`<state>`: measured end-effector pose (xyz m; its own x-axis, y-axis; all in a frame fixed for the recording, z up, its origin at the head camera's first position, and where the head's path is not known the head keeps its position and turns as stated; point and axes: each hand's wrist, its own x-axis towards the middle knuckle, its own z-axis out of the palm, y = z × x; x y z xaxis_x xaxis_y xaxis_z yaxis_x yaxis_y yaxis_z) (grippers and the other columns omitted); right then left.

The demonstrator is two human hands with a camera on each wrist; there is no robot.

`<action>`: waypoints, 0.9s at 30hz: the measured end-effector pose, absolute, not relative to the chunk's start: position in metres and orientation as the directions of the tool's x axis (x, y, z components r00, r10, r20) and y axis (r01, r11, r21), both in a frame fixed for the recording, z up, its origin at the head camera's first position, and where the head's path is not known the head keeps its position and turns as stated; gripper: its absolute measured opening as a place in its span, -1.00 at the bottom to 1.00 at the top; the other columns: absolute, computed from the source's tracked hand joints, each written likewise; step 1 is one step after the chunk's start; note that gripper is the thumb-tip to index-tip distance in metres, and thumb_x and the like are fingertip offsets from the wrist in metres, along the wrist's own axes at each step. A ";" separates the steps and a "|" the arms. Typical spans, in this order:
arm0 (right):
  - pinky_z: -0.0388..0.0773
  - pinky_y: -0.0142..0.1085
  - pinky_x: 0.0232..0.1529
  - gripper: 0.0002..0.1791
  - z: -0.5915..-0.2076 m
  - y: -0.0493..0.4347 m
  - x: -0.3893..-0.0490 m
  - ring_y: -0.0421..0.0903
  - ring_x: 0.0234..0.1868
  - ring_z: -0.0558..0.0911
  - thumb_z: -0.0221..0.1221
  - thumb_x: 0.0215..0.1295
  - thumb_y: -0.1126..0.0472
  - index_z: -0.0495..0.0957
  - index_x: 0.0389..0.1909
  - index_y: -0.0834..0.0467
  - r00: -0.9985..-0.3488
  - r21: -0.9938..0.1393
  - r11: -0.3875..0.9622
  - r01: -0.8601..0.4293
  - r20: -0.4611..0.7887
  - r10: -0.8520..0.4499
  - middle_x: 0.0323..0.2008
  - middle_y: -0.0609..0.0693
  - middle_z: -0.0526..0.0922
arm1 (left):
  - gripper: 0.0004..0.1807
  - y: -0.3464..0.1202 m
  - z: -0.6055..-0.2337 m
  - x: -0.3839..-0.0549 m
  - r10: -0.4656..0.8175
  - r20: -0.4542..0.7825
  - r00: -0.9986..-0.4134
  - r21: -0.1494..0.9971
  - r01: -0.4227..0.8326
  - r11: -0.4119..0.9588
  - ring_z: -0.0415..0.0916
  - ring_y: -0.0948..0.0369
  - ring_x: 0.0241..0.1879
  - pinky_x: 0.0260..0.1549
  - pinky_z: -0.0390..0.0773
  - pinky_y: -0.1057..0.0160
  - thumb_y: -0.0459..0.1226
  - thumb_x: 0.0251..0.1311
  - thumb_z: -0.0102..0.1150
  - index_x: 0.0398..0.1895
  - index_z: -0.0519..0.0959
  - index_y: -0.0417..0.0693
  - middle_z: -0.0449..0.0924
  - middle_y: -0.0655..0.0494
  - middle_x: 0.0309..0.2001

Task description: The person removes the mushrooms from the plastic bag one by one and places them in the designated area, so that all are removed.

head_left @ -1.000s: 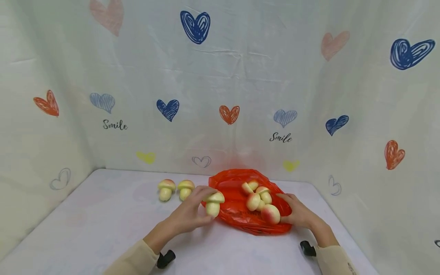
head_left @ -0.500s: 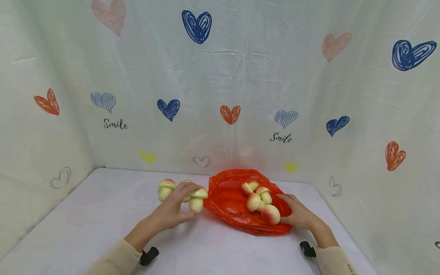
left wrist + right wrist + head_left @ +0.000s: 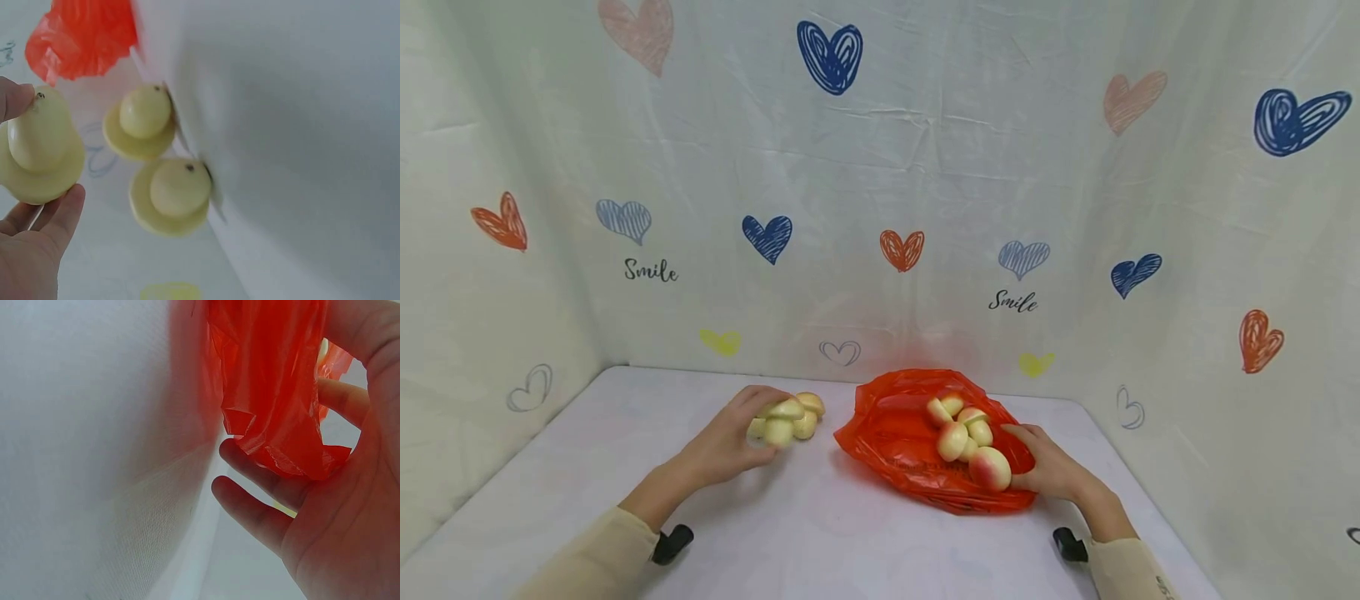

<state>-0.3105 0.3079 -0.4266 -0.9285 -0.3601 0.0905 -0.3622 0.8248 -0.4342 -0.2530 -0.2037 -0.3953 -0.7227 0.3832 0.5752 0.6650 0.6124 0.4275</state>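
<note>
My left hand (image 3: 722, 442) grips a pale toy mushroom (image 3: 781, 427) between thumb and fingers, over the left half of the table. In the left wrist view this mushroom (image 3: 47, 140) has a yellowish rounded cap and a thick stem. Close behind it, a second mushroom (image 3: 807, 417) stands on the table, while a third mushroom (image 3: 181, 194), seen in the left wrist view, is mostly hidden in the head view. My right hand (image 3: 1051, 468) holds the right edge of a red plastic bag (image 3: 895, 446), thumb and fingers around the film (image 3: 275, 394).
Several mushrooms (image 3: 979, 429) with pinkish caps lie in the open bag's right part. A white cloth (image 3: 842, 542) covers the table, and a white curtain (image 3: 940, 183) printed with hearts rises along its back and sides.
My left hand has moved left from the bag's left edge with the mushroom, now in front of the standing mushrooms. The right hand and the bag's contents have stayed put.
</note>
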 end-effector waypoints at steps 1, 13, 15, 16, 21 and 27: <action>0.32 0.25 0.11 -0.07 -0.427 0.308 -0.311 0.26 0.22 0.31 0.42 -0.08 -0.05 0.27 0.35 0.10 -0.929 -0.433 0.826 -0.360 0.090 -0.358 0.26 0.27 0.22 | -0.26 -0.207 -0.395 -0.254 0.384 0.574 -0.723 0.423 0.663 0.617 0.38 0.21 0.02 -0.01 0.48 0.10 -0.43 -0.20 0.44 0.17 0.43 -0.01 0.37 0.14 0.08; 0.37 0.24 0.08 -0.06 -0.427 0.307 -0.310 0.26 0.23 0.30 0.42 -0.09 -0.07 0.26 0.35 0.07 -0.943 -0.450 0.834 -0.318 0.057 -0.328 0.28 0.24 0.20 | -0.26 -0.242 -0.389 -0.264 0.394 0.549 -0.737 0.349 0.631 0.693 0.41 0.11 0.03 -0.04 0.48 -0.04 -0.43 -0.24 0.47 0.15 0.44 -0.09 0.38 0.07 0.07; 0.38 0.23 0.08 -0.05 -0.427 0.307 -0.311 0.24 0.23 0.30 0.42 -0.09 -0.08 0.25 0.36 0.06 -0.947 -0.454 0.837 -0.306 0.050 -0.319 0.29 0.23 0.19 | -0.27 -0.246 -0.389 -0.265 0.393 0.529 -0.752 0.354 0.616 0.703 0.40 0.10 0.03 -0.03 0.47 -0.05 -0.43 -0.23 0.47 0.15 0.44 -0.08 0.38 0.06 0.07; 0.39 0.23 0.07 -0.05 -0.427 0.307 -0.311 0.24 0.23 0.30 0.42 -0.09 -0.08 0.25 0.36 0.06 -0.947 -0.456 0.837 -0.302 0.046 -0.317 0.29 0.22 0.19 | -0.27 -0.249 -0.389 -0.265 0.392 0.519 -0.760 0.356 0.609 0.709 0.40 0.09 0.04 -0.03 0.47 -0.06 -0.43 -0.23 0.46 0.15 0.44 -0.08 0.38 0.06 0.08; 0.42 0.20 0.05 -0.05 -0.428 0.307 -0.312 0.21 0.22 0.31 0.43 -0.10 -0.08 0.26 0.35 0.05 -0.949 -0.464 0.835 -0.296 0.046 -0.311 0.29 0.20 0.19 | -0.29 -0.258 -0.386 -0.266 0.385 0.472 -0.793 0.362 0.572 0.736 0.40 0.01 0.05 -0.01 0.46 -0.10 -0.41 -0.19 0.44 0.16 0.43 -0.11 0.39 -0.02 0.08; 0.42 0.19 0.05 -0.04 -0.427 0.307 -0.310 0.21 0.23 0.30 0.43 -0.10 -0.11 0.26 0.35 0.06 -0.949 -0.463 0.835 -0.298 0.047 -0.313 0.29 0.20 0.20 | -0.29 -0.268 -0.386 -0.269 0.400 0.464 -0.791 0.330 0.573 0.750 0.41 -0.01 0.01 -0.05 0.46 -0.10 -0.42 -0.22 0.44 0.15 0.44 -0.15 0.40 -0.06 0.04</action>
<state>-0.3104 0.3066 -0.4271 -0.9486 -0.3130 0.0468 -0.2982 0.8346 -0.4631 -0.2690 -0.2683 -0.3860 -0.7905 0.3995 0.4642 0.5729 0.7503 0.3298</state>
